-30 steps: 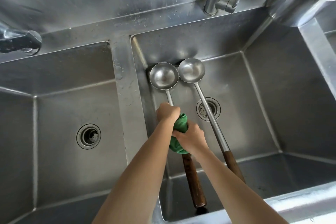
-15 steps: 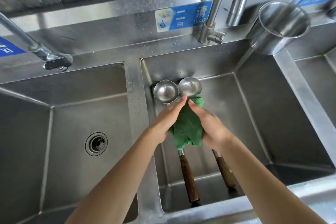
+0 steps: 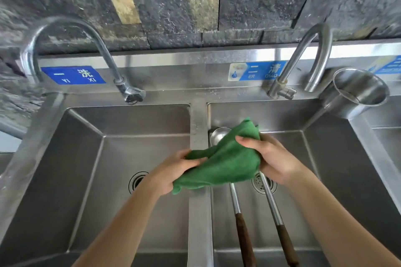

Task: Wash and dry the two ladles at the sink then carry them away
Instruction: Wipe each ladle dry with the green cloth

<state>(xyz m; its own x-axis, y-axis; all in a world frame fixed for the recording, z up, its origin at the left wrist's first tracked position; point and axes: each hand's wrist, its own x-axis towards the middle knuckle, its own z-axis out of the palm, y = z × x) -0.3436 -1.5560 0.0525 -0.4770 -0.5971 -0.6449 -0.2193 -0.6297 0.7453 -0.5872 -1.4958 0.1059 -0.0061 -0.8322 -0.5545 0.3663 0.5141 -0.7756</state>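
Seemingly mid-drying: left hand [image 3: 173, 172] and right hand [image 3: 274, 158] both gripping the green cloth [image 3: 227, 162] over the sink basin [image 3: 329, 180]. One ladle [image 3: 235, 199] along the basin's left wall, second ladle [image 3: 271, 201] just beside, bowl hidden. Washing likely done; carrying away not yet begun.

L hand [image 3: 171, 171] & R hand [image 3: 271, 158] grip green cloth [image 3: 227, 162] over 2 ladles [image 3: 235, 199] lying in R basin [image 3: 338, 180], handles twd person.
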